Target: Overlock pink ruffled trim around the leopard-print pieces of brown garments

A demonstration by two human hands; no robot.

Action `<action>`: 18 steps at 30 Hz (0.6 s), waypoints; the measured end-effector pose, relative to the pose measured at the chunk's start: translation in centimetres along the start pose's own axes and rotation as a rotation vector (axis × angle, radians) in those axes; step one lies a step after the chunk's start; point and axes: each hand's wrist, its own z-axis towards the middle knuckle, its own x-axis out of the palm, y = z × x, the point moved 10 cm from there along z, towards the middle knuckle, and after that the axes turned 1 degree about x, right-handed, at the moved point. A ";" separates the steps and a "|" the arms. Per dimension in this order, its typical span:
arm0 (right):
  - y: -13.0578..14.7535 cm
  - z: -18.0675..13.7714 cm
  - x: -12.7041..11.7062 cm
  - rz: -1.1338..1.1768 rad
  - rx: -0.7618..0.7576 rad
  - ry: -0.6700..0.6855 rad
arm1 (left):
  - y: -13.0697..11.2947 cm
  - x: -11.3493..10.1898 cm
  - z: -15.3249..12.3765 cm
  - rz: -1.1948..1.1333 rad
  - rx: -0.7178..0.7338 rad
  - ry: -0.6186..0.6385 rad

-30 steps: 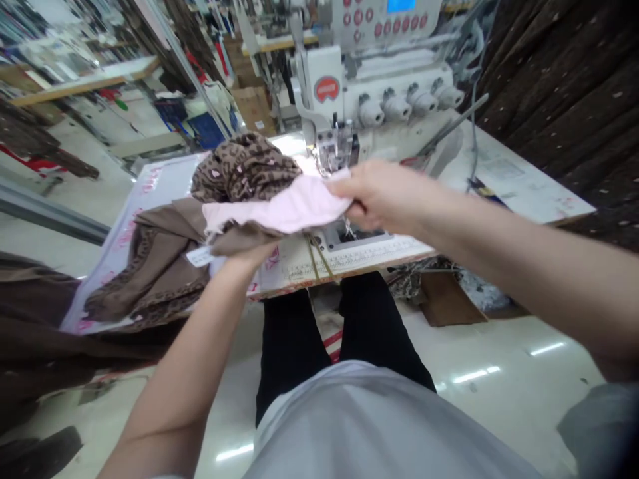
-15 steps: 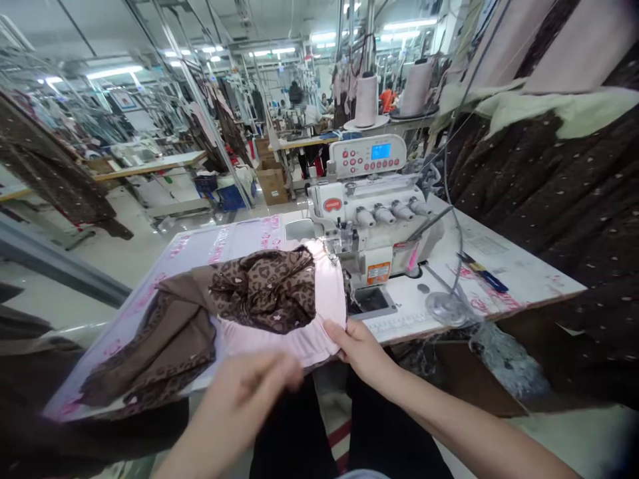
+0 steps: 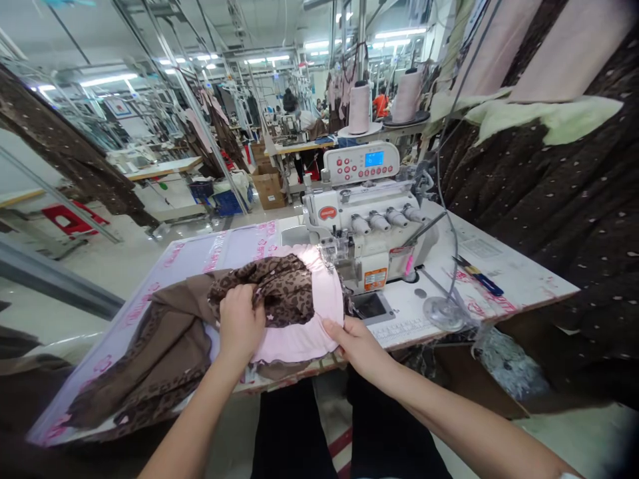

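Observation:
A brown leopard-print garment (image 3: 288, 293) with a pink waistband (image 3: 328, 296) lies on the machine table, its plain brown part (image 3: 172, 326) spread to the left. The band's far edge runs under the presser area of a white overlock sewing machine (image 3: 369, 226). My right hand (image 3: 357, 342) pinches the near right corner of the pink band between thumb and fingers. On the left side of the opening, my left hand (image 3: 243, 319) is closed over the band and leopard fabric, its fingertips partly hidden in the folds.
Thread snips (image 3: 479, 276) lie on the table's right side, near a clear round dish (image 3: 443, 311). Cones of pink thread (image 3: 359, 110) stand behind the machine. Dark dotted fabric (image 3: 544, 193) hangs at the right. A bag of scraps (image 3: 509, 362) sits below the table edge.
My left hand has moved from in front of the garment up and forward onto its left side, and has closed on the fabric. My right hand keeps its pinch on the band.

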 end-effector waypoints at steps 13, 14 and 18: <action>0.7 2.5 -1.2 0.056 0.149 0.017 | -10.3 0.3 -4.9 -0.901 0.025 0.594; 0.4 1.6 -1.0 0.070 0.175 0.019 | -11.9 -0.6 -6.5 -0.914 0.139 0.732; -2.3 -5.9 2.7 0.133 0.361 0.244 | -17.5 -5.7 -14.5 -1.047 0.504 1.127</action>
